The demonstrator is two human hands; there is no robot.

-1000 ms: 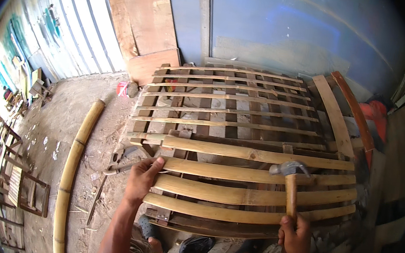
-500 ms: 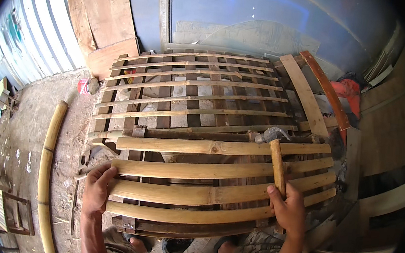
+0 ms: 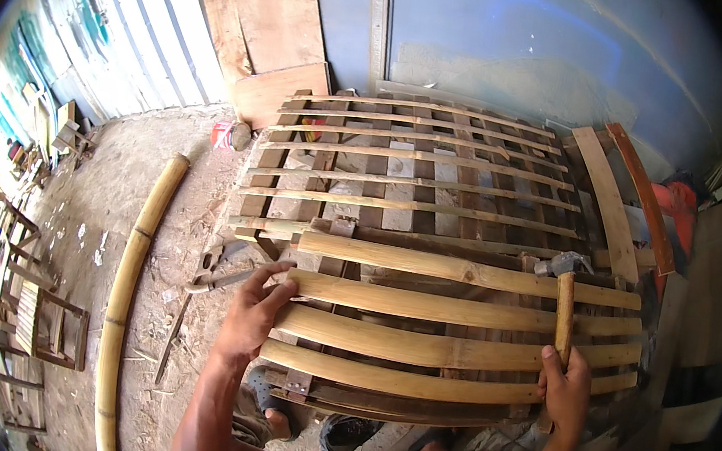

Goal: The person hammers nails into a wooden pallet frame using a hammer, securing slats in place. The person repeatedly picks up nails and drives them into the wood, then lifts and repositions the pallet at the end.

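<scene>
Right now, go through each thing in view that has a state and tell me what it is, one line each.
left hand: open, fingers spread, pressing the left ends of the bamboo slats.
right hand: closed around the hammer handle.
hammer: held upright, head resting near the top wide slat.
wide bamboo slats: four, laid across the frame, side by side.
wooden frame: lying flat, thin slats already across its far part.
bamboo pole: lying on the ground, untouched.

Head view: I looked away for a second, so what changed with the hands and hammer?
The left hand shifted along the left ends of the bamboo slats, now fingers on the second slat. The right hand still grips the hammer, head resting near the top slat. Slats unmoved.
</scene>
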